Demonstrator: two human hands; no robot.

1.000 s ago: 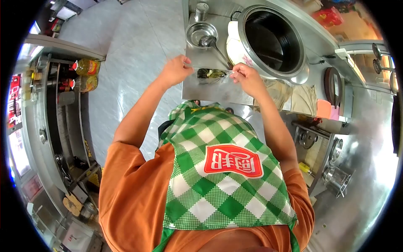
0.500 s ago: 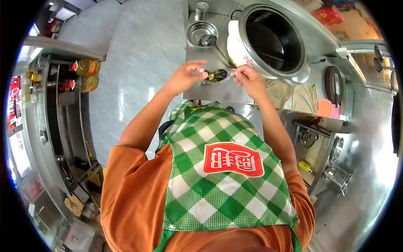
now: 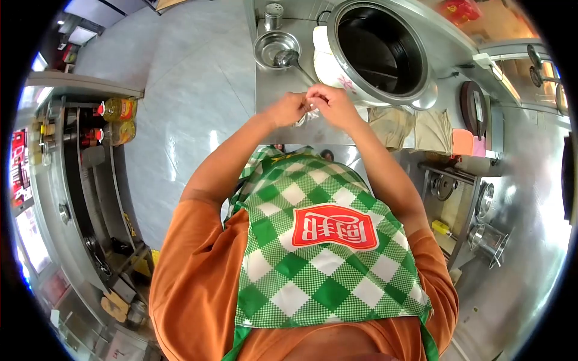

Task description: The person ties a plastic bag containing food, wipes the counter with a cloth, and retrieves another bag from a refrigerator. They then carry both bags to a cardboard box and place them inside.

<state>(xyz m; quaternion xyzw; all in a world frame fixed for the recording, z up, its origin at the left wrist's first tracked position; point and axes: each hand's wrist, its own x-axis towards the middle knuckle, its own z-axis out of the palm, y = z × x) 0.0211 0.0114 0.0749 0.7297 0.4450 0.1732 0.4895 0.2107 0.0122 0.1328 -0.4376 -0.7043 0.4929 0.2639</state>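
My left hand (image 3: 288, 109) and my right hand (image 3: 333, 106) meet over the front edge of the steel counter. Both are closed, fingertips together, pinching the top of a see-through plastic bag (image 3: 310, 117). Only a shiny bit of it shows below the fingers; its dark green contents are hidden now. A metal ladle (image 3: 286, 58) rests with its head in a steel bowl (image 3: 259, 53), its handle running toward my hands. Just beyond my right hand stands a large pot (image 3: 350, 63) of dark liquid.
A metal shaker (image 3: 274, 16) stands behind the bowl. Folded beige cloths (image 3: 391, 126) lie on the counter's right side, beside orange and pink cloths (image 3: 462, 142). Shelving with oil bottles (image 3: 122, 109) is at the left. Steel shelves with a lidded pot (image 3: 487, 240) stand at the right.
My hands have come together from either side of the bag, hiding its dark green contents. The view has shifted slightly.
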